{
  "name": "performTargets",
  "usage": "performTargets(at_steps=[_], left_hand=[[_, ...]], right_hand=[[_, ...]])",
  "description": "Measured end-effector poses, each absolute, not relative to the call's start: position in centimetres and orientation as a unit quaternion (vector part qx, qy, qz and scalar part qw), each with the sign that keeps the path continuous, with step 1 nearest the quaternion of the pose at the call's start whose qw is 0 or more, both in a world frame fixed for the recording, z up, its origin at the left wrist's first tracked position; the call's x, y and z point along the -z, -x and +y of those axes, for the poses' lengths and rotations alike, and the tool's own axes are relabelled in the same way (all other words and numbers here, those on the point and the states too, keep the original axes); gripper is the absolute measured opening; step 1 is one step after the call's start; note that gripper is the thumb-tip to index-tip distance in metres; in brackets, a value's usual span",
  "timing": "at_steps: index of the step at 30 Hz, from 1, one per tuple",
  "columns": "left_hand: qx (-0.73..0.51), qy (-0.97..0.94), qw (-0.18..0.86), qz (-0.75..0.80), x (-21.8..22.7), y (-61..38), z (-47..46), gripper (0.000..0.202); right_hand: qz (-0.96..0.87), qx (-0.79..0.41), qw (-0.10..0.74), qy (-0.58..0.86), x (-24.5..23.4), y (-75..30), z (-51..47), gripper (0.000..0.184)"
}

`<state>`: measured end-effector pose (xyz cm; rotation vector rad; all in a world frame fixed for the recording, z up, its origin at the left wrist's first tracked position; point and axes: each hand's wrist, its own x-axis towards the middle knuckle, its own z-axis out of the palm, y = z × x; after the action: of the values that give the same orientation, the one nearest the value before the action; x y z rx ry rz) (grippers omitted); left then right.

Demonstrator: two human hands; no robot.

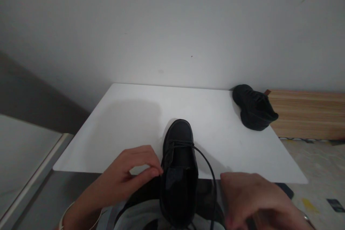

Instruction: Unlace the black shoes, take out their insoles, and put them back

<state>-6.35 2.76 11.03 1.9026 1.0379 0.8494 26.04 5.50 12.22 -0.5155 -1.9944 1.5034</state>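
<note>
A black lace-up shoe (181, 156) points away from me, its toe over the white table and its heel end above my lap. Its lace (209, 165) crosses the upper near the front, then loops out to the right and hangs down past the table edge. At the shoe's left side, my left hand (134, 170) has thumb and forefinger pinched together; what they hold, if anything, is hidden. My right hand (253, 199) is closed at the table's front right, beside the hanging lace. Whether it grips anything cannot be made out.
A second black shoe (253, 107) lies at the right rear of the white table (134, 115). Behind the table rises a pale wall (172, 28). To the right are a wooden board (307, 115) and a patterned floor (318, 165).
</note>
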Motion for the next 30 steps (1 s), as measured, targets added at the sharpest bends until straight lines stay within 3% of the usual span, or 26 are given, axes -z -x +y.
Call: performTargets(at_steps=[3,6,18,30], left_hand=[[-0.349,-0.711,0.321,0.519,-9.4,5.6,4.1,0.013],[-0.354,-0.689,0.293,0.560,-7.9,4.7,5.4,0.015],[-0.364,-0.656,0.313,0.583,-7.1,2.8,6.6,0.011],[-0.304,-0.726,0.234,0.571,-7.6,2.3,6.9,0.010]], right_hand=[[-0.695,-0.469,0.373,0.396,-10.5,-24.5,6.1,0.021],[-0.677,-0.420,0.375,0.474,-8.3,-22.6,7.5,0.019],[-0.697,-0.394,0.365,0.475,-6.2,-20.2,9.3,0.015],[-0.713,-0.399,0.342,0.464,-6.8,-19.4,9.0,0.009]])
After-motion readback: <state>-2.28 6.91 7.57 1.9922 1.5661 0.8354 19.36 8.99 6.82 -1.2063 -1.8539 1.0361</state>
